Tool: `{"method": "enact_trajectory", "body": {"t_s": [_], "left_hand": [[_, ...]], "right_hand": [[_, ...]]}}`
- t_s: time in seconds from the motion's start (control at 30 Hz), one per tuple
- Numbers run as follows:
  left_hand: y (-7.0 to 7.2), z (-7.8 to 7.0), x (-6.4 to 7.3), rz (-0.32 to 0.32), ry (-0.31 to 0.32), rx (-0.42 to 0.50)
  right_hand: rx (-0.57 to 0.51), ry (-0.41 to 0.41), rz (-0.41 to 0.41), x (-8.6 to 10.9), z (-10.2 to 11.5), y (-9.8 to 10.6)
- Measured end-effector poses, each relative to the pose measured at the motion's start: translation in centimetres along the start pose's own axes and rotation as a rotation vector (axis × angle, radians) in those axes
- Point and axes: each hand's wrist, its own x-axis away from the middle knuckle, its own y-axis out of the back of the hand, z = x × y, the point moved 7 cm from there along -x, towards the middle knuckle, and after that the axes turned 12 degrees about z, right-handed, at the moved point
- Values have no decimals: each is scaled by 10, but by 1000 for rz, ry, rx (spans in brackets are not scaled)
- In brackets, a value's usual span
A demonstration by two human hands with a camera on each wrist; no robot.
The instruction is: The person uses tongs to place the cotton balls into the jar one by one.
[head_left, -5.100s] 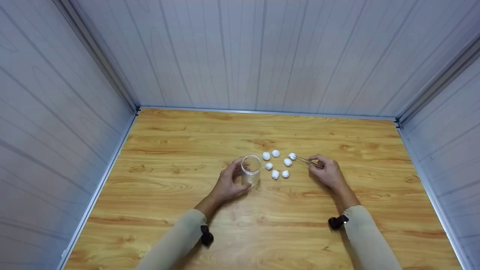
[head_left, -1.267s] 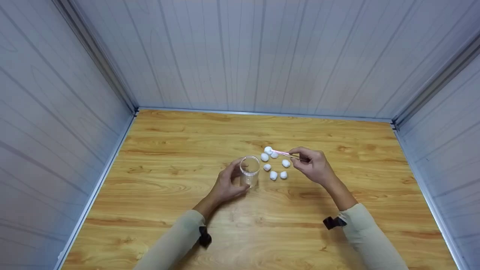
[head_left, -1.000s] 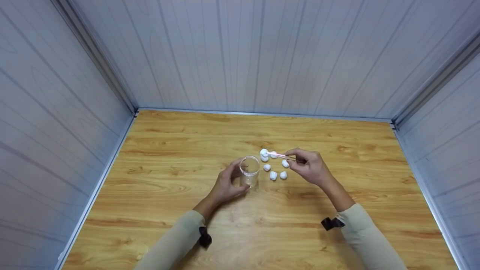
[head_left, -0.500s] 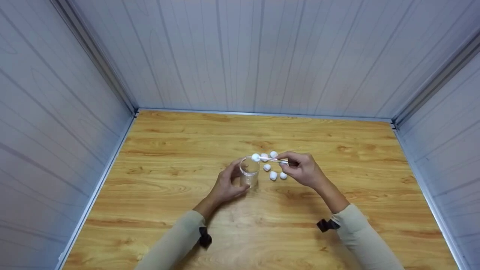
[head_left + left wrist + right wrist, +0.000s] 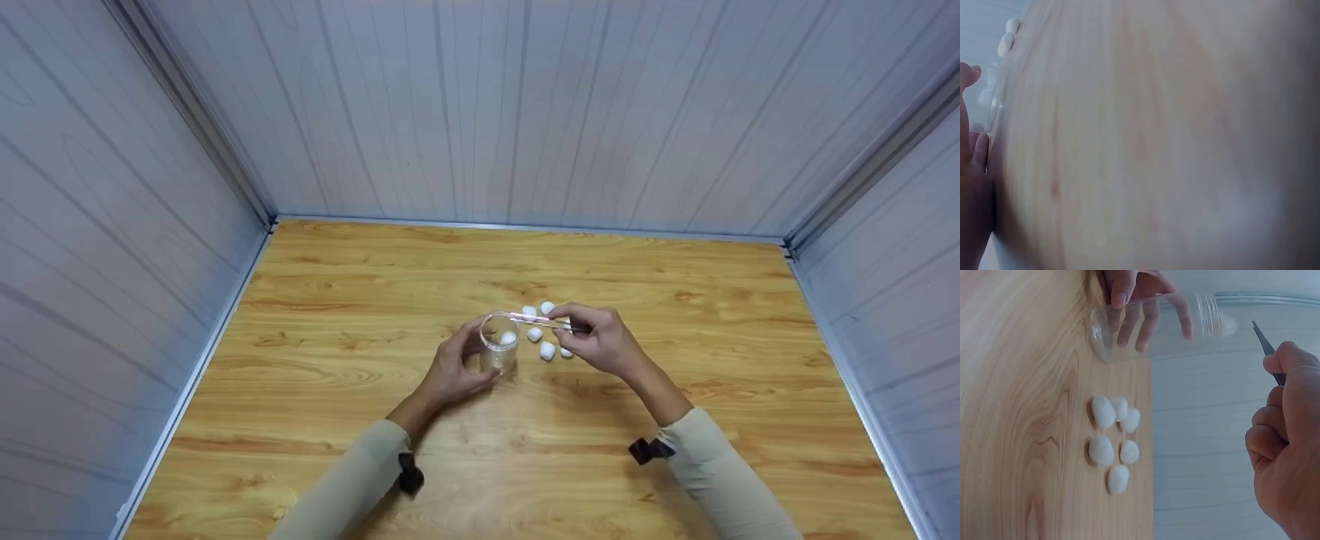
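My left hand (image 5: 454, 367) grips a clear plastic jar (image 5: 498, 358), which stands upright on the table with its mouth up. A cotton ball (image 5: 1228, 324) is at the jar's mouth, apart from the tweezers in the right wrist view. In the head view this cotton ball (image 5: 508, 338) shows within the jar's rim. My right hand (image 5: 604, 345) pinches metal tweezers (image 5: 1264, 344), whose tips are above the mouth and hold nothing. Several more cotton balls (image 5: 1102, 450) lie on the table right of the jar. In the left wrist view, the left hand (image 5: 974, 197) is at the edge.
The wood-grain table (image 5: 360, 300) is bounded by pale panels, with a back wall (image 5: 480, 112), a left wall (image 5: 112, 262) and a right wall (image 5: 892, 300). The loose cotton balls sit close beside the jar, partly beneath the right hand in the head view.
The right hand picked up a cotton ball with the tweezers, carried it left over the jar and let it go at the mouth. The left hand and jar have stayed nearly still.
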Motion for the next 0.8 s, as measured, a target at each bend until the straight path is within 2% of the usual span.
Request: {"method": "enact_trajectory", "body": {"t_s": [0.17,0.43,0.8], "left_hand": [[0,1,0,-15,-31,-9],[0,3,0,-23,-23,-1],[0,-1,0,-11,-6,-7]], "right_hand": [[3,-1,-4,1,-1,-1],[-11,11,2,4,-6,-2],[-24,-62,-19,14,-17,8]]}}
